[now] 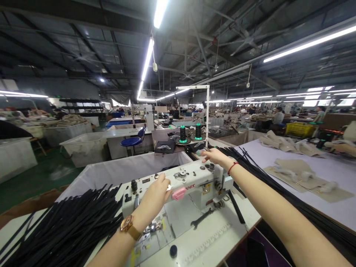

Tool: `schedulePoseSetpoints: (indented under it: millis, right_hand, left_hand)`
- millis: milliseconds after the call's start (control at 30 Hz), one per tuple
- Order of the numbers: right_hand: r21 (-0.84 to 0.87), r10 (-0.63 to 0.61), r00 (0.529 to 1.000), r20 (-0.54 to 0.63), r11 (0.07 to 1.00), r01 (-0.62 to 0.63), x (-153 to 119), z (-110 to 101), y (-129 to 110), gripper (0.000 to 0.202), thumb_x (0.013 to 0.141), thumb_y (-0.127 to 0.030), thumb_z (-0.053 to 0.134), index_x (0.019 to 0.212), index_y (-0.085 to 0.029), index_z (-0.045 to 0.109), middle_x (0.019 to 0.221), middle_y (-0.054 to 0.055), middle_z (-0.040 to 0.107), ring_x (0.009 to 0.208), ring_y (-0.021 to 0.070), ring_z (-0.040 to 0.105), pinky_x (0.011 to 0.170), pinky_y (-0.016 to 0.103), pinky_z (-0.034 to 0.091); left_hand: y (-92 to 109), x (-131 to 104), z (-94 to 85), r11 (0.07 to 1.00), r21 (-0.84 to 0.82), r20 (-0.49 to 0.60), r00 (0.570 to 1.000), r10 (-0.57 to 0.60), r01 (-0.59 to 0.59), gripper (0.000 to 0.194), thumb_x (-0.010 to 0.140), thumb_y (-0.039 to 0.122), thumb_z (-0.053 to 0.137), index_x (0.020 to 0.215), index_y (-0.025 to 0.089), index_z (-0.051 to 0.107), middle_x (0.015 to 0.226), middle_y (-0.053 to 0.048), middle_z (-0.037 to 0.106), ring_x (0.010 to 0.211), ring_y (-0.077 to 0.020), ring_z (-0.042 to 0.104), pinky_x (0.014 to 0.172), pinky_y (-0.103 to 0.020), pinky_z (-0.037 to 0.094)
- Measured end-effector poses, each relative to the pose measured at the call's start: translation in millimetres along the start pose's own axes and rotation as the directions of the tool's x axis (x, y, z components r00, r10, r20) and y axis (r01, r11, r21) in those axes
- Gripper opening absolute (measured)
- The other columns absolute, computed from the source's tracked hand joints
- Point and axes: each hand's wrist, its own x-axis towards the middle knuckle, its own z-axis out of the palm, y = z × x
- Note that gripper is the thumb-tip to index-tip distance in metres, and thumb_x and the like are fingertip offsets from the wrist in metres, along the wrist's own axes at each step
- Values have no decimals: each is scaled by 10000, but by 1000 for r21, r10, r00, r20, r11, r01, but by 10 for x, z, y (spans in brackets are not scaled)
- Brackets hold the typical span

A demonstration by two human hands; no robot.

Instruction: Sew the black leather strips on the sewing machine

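Observation:
A white sewing machine (191,207) stands in front of me on its table. My left hand (160,189), with a watch on the wrist, is closed at the machine's top front edge. A small white bit shows at its fingertips, too little to name. Just right of it is a pink piece (179,193) on the machine's front. My right hand (217,157) reaches over the machine's right end, fingers closed around something small with metal and teal parts that I cannot make out. Beyond it, two black thread cones (182,133) stand on green bases.
Black straps (80,218) are heaped at left, with more (278,185) on the right. A wrench (200,218) and a round black knob (173,251) lie on the machine table. Beige fabric pieces (308,178) lie on the right-hand table. A white thread stand (207,111) rises behind.

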Motion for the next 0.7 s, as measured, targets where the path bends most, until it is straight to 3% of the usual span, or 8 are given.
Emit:
schedulePoseSetpoints:
  millis: [100, 200, 300, 400, 533, 700]
  right_hand:
    - [34, 23, 998, -50, 999, -21, 64, 173, -89, 345, 912, -408, 456, 757, -145, 616, 616, -17, 639, 389, 63, 385, 420, 224, 316]
    - [30, 12, 990, -142, 1000, -8, 149, 219, -187, 368, 930, -427, 433, 744, -153, 594, 623, -28, 592, 471, 82, 465, 488, 233, 374]
    - [-16, -31, 979, -200, 999, 28, 207, 117, -212, 370, 936, -401, 395, 739, -160, 594, 659, -12, 596, 575, 109, 528, 564, 249, 394]
    - [-107, -46, 974, -223, 994, 23, 209, -37, -110, 250, 842, -373, 535, 739, -157, 607, 711, 24, 624, 676, 143, 556, 593, 258, 362]
    - [-197, 6, 987, -161, 980, -38, 165, -90, 84, 215, 719, -340, 682, 663, -152, 594, 640, 28, 604, 615, 140, 531, 549, 263, 323]
    - [-191, 54, 997, -47, 980, -62, 162, 106, 84, 261, 795, -358, 644, 658, -141, 601, 561, -34, 562, 506, 86, 483, 510, 234, 360]
  left_hand:
    - [-16, -4, 20, 1000, -7, -13, 1000, 4, -5, 57, 908, 151, 513, 922, 171, 564, 966, -54, 495, 817, -190, 582, 723, -296, 457]
    - [-30, -5, 35, 1000, -13, -23, 1000, 8, -8, 50, 905, 146, 519, 920, 172, 560, 966, -50, 491, 815, -186, 579, 725, -293, 457]
    - [-27, -4, 35, 1000, -11, -31, 999, 12, -12, 54, 905, 140, 515, 919, 172, 556, 967, -50, 489, 812, -183, 575, 724, -289, 457]
    - [-18, -4, 28, 1000, -10, -29, 1000, 12, -12, 63, 906, 135, 508, 923, 175, 555, 970, -49, 491, 822, -182, 574, 735, -286, 457]
    - [-21, -5, 32, 1000, -15, -22, 1000, 13, -14, 60, 904, 135, 510, 919, 170, 557, 968, -51, 490, 825, -188, 575, 736, -294, 458]
    - [-36, -5, 48, 1000, -21, -25, 1000, 10, -10, 52, 903, 141, 516, 915, 175, 555, 971, -50, 488, 815, -186, 576, 732, -293, 458]
